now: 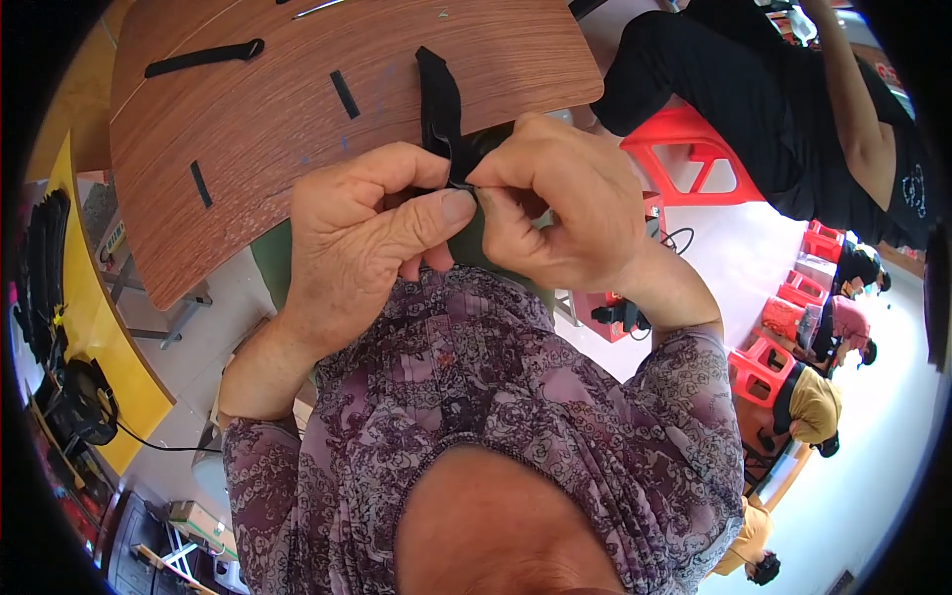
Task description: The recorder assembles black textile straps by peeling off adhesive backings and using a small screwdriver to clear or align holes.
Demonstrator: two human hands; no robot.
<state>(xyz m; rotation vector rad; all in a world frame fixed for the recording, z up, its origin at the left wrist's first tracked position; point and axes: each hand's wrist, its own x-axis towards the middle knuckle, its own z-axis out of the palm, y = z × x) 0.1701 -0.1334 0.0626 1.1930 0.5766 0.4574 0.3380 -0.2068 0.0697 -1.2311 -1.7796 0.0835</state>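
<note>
A black fabric strip (440, 97) with a pointed far end lies over the near edge of the brown table. My left hand (362, 223) is closed, pinching the strip's near end between thumb and forefinger. My right hand (570, 198) is curled beside it, thumb and forefinger pinched at the same spot, with the fingertips of both hands almost touching. The exact bit of fabric between the fingers is mostly hidden. Farther off on the table lie a longer black strap (203, 58) with a rounded, slotted end and two short black strips, one nearer the middle (344, 94) and one at the left (201, 183).
The wood-grain table (268, 119) spans the far side. At its far edge lies a thin pale rod (317, 9). A person in black (744, 99) sits on a red stool (684, 149) at right. On the left, a yellow table (124, 397) bears black straps (42, 283).
</note>
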